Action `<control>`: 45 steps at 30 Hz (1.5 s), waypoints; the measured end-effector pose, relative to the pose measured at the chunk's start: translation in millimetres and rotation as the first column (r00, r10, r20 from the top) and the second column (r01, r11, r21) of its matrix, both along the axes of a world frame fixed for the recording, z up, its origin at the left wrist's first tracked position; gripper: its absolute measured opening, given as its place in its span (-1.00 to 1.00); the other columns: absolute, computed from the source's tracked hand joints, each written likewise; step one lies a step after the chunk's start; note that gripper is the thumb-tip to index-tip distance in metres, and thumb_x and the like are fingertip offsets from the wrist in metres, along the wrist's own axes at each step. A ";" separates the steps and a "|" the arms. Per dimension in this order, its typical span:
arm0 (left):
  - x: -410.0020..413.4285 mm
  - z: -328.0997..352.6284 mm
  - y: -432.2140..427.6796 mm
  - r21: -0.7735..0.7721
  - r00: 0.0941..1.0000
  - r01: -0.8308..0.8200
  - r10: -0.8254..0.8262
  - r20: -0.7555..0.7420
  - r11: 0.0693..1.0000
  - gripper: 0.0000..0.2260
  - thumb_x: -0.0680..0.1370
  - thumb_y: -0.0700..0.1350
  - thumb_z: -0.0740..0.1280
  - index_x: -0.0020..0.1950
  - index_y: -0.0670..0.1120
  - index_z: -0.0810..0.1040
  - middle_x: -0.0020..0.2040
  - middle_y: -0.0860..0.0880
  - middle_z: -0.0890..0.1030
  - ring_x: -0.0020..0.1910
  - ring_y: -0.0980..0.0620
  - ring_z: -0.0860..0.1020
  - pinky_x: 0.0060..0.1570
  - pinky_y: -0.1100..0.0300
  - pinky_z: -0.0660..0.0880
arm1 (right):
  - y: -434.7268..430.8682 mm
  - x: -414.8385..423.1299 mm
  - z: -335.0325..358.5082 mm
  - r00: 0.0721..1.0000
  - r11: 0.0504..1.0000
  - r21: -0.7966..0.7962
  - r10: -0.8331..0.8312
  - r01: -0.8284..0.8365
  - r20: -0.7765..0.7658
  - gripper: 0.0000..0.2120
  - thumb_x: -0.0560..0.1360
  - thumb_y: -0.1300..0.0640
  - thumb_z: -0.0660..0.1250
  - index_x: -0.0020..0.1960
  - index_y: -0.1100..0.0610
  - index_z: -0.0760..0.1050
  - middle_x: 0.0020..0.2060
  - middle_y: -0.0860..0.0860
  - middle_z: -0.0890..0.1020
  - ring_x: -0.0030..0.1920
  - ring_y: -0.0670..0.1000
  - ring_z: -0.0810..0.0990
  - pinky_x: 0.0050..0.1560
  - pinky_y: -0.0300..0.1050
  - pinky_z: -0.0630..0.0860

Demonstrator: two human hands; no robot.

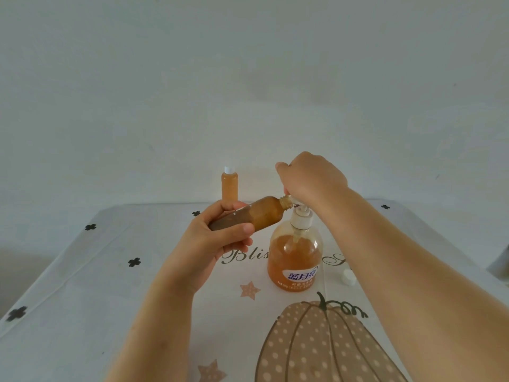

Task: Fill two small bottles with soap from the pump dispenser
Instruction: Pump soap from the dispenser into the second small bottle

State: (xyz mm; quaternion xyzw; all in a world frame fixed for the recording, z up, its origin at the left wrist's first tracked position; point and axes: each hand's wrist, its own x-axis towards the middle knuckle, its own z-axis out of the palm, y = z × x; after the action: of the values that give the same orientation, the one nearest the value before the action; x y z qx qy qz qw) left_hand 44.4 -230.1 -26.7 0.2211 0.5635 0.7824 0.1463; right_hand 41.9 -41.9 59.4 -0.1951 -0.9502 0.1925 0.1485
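Now — left hand (pixel 217 241) grips tilted bottle (pixel 264 215) (uncapped) | right hand (pixel 311 177) grips pump (pixel 301 219)

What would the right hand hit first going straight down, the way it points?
The pump head of the dispenser, directly beneath the right hand; contact looks made already, though its underside is hidden. The small bottle in the left hand lies beside that line.

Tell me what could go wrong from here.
The uncapped bottle in the left hand lies nearly level and looks almost full; a pump stroke could spill soap. The right hand grips the pump dispenser with nothing steadying its body; it might tip. The loose cap beside the right forearm could get knocked away.
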 end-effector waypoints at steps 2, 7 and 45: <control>0.7 0.1 0.8 0.012 1.000 0.000 -0.001 0.011 1.000 -0.59 0.20 -0.13 0.58 0.02 -0.12 0.64 -0.15 -0.07 0.64 -0.30 -0.06 0.61 -0.22 0.14 0.59 | -0.4 0.4 0.8 1.000 1.000 0.020 -0.007 0.007 0.003 -0.60 0.62 0.00 0.08 -0.08 0.17 0.63 -0.23 0.06 0.68 -0.31 0.06 0.55 -0.29 -0.14 0.39; 0.9 -0.8 2.1 0.027 1.000 0.002 -0.003 0.031 1.000 -0.67 0.27 -0.24 0.55 0.01 -0.12 0.64 -0.15 -0.07 0.64 -0.30 -0.05 0.61 -0.22 0.16 0.59 | -2.0 0.3 -2.0 1.000 1.000 -0.012 -0.010 0.011 0.019 -0.59 0.62 -0.01 0.08 -0.08 0.16 0.64 -0.27 0.06 0.67 -0.32 0.05 0.56 -0.26 -0.13 0.44; 1.5 0.7 2.8 0.014 1.000 0.027 -0.027 0.005 1.000 -0.57 0.24 -0.05 0.52 0.02 -0.22 0.56 -0.26 -0.10 0.60 -0.35 -0.04 0.57 -0.29 0.19 0.55 | -2.3 2.6 -2.6 1.000 1.000 -0.022 0.016 -0.017 -0.026 -0.63 0.60 0.04 0.10 -0.12 0.18 0.61 -0.26 0.07 0.67 -0.28 0.07 0.57 -0.27 -0.13 0.44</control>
State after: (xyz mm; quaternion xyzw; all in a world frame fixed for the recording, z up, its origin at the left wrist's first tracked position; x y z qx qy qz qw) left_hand 45.9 -227.2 -25.9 0.2278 0.5547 0.7848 0.1569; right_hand 44.5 -44.2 56.8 -0.1863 -0.9476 0.2067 0.1571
